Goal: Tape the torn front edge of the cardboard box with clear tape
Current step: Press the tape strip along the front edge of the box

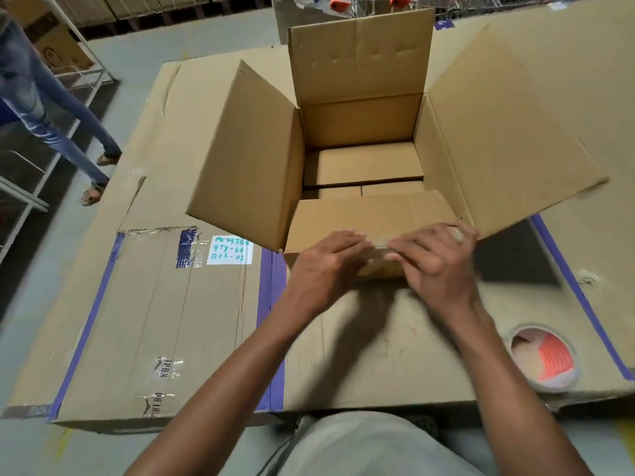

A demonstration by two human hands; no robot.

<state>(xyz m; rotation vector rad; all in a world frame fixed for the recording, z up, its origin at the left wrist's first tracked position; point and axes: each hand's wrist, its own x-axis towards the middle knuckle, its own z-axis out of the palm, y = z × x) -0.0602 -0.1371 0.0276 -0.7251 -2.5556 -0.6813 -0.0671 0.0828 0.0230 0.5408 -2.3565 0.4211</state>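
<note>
An open cardboard box (360, 125) stands on a flat bed of large cartons, its four flaps spread, smaller cartons inside. The front flap (364, 214) folds inward toward me. My left hand (326, 266) lies with straight fingers on the box's front edge. Beside it, my right hand (436, 259) presses the same edge, fingertips flat, nearly meeting the left. A shiny strip of clear tape (379, 242) seems to run under the fingertips. The tape roll (543, 359), with an orange core, lies at the lower right, apart from both hands.
The large flat cartons (165, 321) under the box carry purple tape lines and a white label (229, 250). A person's legs in jeans (51, 125) stand on the floor at left by a metal rack. More cartons and carts stand at the back.
</note>
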